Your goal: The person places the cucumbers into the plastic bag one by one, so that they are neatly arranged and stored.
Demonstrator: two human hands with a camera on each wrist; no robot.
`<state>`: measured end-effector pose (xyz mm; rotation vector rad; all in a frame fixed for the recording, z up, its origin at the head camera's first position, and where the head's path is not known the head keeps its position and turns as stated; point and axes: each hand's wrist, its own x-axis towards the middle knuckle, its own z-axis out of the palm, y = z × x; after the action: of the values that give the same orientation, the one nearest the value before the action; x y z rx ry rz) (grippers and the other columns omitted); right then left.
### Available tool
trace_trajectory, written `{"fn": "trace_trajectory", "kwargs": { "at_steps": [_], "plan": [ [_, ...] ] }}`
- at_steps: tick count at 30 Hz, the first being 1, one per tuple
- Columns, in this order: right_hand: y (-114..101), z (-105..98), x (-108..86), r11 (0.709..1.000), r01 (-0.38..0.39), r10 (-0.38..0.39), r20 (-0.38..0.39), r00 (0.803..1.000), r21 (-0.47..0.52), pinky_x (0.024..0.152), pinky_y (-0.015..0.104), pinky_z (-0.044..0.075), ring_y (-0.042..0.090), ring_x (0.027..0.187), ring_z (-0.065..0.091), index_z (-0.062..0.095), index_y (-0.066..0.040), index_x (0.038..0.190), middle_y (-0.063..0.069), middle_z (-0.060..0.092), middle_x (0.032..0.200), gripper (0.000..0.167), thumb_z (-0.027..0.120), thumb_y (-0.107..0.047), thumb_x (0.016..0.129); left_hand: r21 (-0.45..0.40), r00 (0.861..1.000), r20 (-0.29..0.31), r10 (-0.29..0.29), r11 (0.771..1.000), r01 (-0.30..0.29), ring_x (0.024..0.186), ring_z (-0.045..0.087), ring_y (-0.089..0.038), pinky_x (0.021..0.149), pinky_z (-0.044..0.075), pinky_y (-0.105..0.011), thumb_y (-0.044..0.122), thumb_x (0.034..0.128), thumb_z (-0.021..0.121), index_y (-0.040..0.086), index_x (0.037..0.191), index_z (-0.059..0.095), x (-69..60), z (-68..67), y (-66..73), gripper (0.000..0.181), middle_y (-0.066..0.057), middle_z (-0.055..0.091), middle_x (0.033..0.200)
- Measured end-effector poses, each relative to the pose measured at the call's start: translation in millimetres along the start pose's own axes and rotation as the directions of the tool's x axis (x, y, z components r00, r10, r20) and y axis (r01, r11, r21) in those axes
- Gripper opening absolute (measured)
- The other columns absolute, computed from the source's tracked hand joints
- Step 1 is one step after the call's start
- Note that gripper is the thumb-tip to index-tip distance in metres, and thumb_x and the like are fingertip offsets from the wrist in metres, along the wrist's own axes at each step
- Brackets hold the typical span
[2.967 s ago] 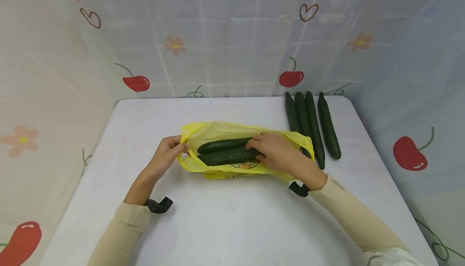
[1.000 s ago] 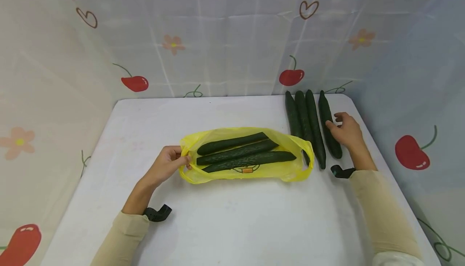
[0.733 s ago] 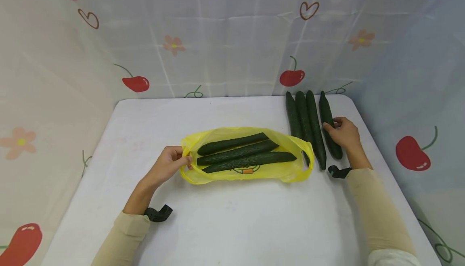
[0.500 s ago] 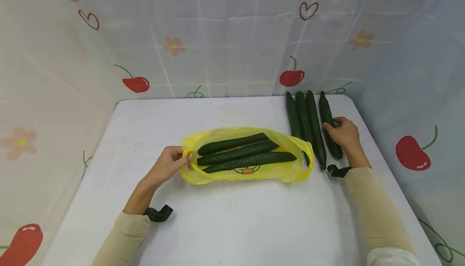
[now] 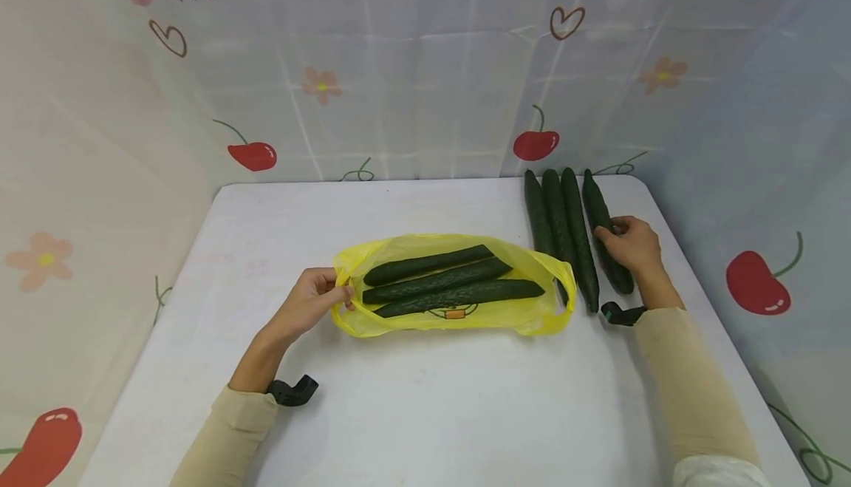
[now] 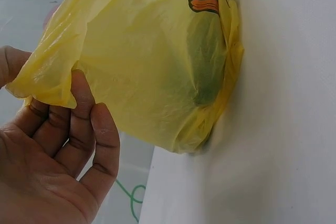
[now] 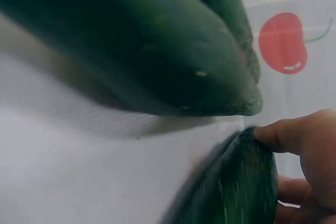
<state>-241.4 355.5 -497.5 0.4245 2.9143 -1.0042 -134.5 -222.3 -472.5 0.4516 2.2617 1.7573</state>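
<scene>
My left hand point(image 5: 306, 304) pinches the left edge of a yellow plastic bag point(image 5: 515, 317), holding its mouth wide. Inside the bag lie three dark green cucumbers point(image 5: 462, 295), side by side. In the left wrist view the thin bag wall point(image 6: 136, 51) hangs from my fingertips, with a cucumber point(image 6: 207, 61) showing through it. At the right, my right hand point(image 5: 637, 249) grips the rightmost loose cucumber point(image 5: 596, 202) between thumb and fingers; it still lies on the table. The right wrist view shows my thumb on this cucumber point(image 7: 247, 182).
Three more cucumbers point(image 5: 580, 243) lie close together just left of the gripped one, their near ends partly behind the bag's right side. A white table point(image 5: 425, 406) carries everything. Printed curtains point(image 5: 412, 66) stand along its back and sides.
My right hand has left the bag, moved right and taken hold of the rightmost cucumber, whose near end has shifted slightly right. The left hand keeps its hold on the bag.
</scene>
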Motion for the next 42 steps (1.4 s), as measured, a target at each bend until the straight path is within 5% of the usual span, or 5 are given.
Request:
{"fn": "trace_trajectory", "kwargs": {
  "at_steps": [7,19,29,35,42],
  "plan": [
    [11,-16,-10.4,0.998,0.043,-0.042,-0.021,0.999,0.043,0.100,0.064,0.050,0.054,0.134,0.053,0.045,0.005,0.158,0.037,0.052,0.150,0.063,0.049,-0.035,0.110,-0.001,1.000,0.002,0.010,1.000,-0.010,0.074,0.069,-0.012,0.073,0.061,-0.034,0.002,0.0986,0.058,-0.010,0.098,0.069,0.3,1.7,0.5,0.017,0.006,0.072,0.077],
    [7,-43,-43.9,0.975,0.219,-0.217,-0.046,0.975,0.037,0.070,0.024,0.043,0.040,0.117,0.054,0.051,0.002,0.154,0.033,0.057,0.147,0.057,0.058,-0.033,0.109,-0.005,1.000,0.002,0.012,1.000,-0.012,0.074,0.069,-0.011,0.072,0.061,-0.033,0.002,0.0989,0.058,-0.011,0.100,0.069,1.3,0.7,0.6,0.017,0.007,0.072,0.077],
    [-24,-52,-82.0,0.883,0.467,-0.470,-0.125,0.874,-0.057,0.065,0.023,0.041,0.033,0.098,0.054,0.063,0.002,0.140,0.029,0.065,0.129,0.045,0.073,-0.007,0.097,-0.007,1.000,-0.010,-0.001,1.000,0.001,0.074,0.069,-0.011,0.073,0.061,-0.032,0.002,0.0980,0.058,-0.010,0.100,0.070,1.2,1.6,0.7,0.016,0.006,0.072,0.078],
    [-38,-52,-104.1,0.826,0.555,-0.564,-0.133,0.815,-0.098,0.072,0.038,0.039,0.030,0.099,0.049,0.067,0.001,0.136,0.027,0.068,0.120,0.045,0.077,-0.001,0.093,-0.011,1.000,-0.014,0.000,1.000,0.000,0.074,0.069,-0.011,0.074,0.061,-0.032,0.002,0.0973,0.058,-0.011,0.101,0.070,0.7,2.2,0.1,0.018,0.007,0.072,0.078],
    [-53,-56,-124.9,0.792,0.595,-0.608,-0.098,0.788,-0.135,0.076,0.047,0.044,0.037,0.109,0.051,0.068,-0.003,0.136,0.025,0.067,0.127,0.048,0.081,0.000,0.090,-0.008,1.000,-0.010,0.005,1.000,-0.005,0.074,0.069,-0.012,0.074,0.061,-0.031,0.002,0.0977,0.058,-0.009,0.100,0.070,1.2,1.5,-0.1,0.017,0.006,0.072,0.077]
  ]
}}
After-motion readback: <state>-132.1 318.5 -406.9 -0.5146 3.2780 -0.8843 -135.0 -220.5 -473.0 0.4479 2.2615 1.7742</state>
